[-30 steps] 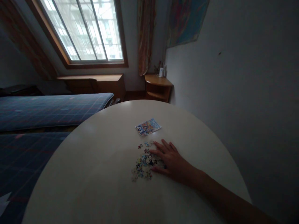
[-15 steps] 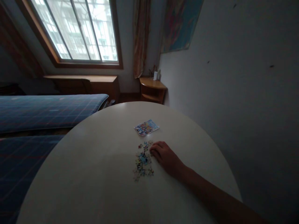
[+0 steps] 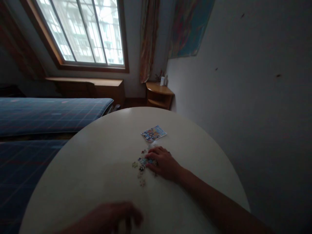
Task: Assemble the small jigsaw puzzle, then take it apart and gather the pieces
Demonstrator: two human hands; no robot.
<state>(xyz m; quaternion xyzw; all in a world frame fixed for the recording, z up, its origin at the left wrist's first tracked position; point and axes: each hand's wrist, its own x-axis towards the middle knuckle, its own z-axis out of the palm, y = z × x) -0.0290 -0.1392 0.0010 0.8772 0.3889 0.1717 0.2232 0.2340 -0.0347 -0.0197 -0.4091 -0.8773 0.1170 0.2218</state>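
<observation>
My right hand (image 3: 162,162) lies palm down over a small pile of jigsaw pieces (image 3: 142,168), its fingers spread and touching some of them. Part of the pile is hidden under the palm. Loose pieces show around the fingertips, with a pale greenish piece (image 3: 135,164) lying farthest left. My left hand (image 3: 122,213) hangs nearer the front of the table, blurred by motion, with its fingers bent down and apart and nothing visible in them. Beyond the pile, a colourful printed card (image 3: 154,133) rests flat.
The round white table (image 3: 92,162) carries all of this. A bare wall (image 3: 243,113) runs close along its right side. Mattresses with blue checks (image 3: 53,113) are at the left, and a wooden corner shelf (image 3: 159,89) stands behind.
My right hand has moved left from the pile's edge onto the pieces, and its fingers have spread. Some pieces have shifted left. My left hand has come into view at the bottom.
</observation>
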